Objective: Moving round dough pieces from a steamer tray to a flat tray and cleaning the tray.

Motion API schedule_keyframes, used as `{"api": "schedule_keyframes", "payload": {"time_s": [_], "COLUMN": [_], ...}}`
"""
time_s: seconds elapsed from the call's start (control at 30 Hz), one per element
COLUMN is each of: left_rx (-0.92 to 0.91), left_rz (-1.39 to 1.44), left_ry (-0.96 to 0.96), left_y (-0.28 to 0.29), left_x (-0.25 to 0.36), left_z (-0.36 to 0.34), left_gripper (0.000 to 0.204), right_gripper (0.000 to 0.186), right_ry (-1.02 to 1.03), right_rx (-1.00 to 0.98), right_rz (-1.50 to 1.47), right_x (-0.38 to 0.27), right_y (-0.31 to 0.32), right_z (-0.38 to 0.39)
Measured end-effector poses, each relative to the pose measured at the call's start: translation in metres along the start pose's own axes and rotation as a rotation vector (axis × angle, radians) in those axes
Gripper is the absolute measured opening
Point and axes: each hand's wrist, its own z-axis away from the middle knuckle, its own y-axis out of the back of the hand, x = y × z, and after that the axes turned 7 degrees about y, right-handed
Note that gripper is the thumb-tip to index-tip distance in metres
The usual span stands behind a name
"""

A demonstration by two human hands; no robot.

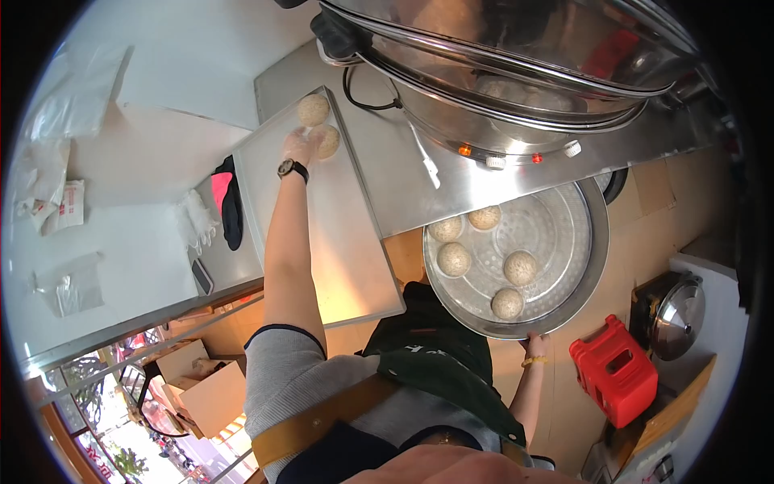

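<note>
At the upper end of a flat tray (348, 274), my left hand (303, 143), apparently in a clear glove and with a watch at the wrist, has its fingers closed around a pale speckled dough ball (326, 143). A second ball (313, 110) sits just beyond it. My right hand (534, 345) grips the near rim of a wide round metal pan (552, 242), held below the counter edge. Several similar balls (520, 268) lie in the pan, mostly toward its left and near side.
A large steel steamer (508, 121) stands on the metal counter (403, 185). Black-and-pink cloth (230, 202) and a phone (201, 276) lie left of the tray. A red jerrycan (613, 371) and a lidded pot (677, 319) are low at right. Cardboard boxes (205, 391) stand at lower left.
</note>
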Motion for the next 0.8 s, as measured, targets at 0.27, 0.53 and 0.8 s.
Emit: {"api": "schedule_keyframes", "payload": {"time_s": [0.27,0.53,0.8], "left_rx": [0.149,-0.246,-0.371], "left_rz": [0.157,0.008,-0.534], "left_ry": [0.021,-0.824,-0.524], "left_y": [0.063,-0.075,-0.231], "left_x": [0.002,0.038,0.099], "left_z": [0.057,0.292,0.296], "left_gripper": [0.051,0.035,0.083], "right_gripper": [0.049,0.041,0.037], "right_ry": [-0.060,0.057,0.073], "right_rx": [-0.068,-0.115,-0.151], "right_rz": [-0.014,-0.031,-0.006], "right_x": [0.001,-0.004,-0.013], "right_y": [0.006,-0.020,-0.030], "right_z": [0.025,0.011,0.030]}}
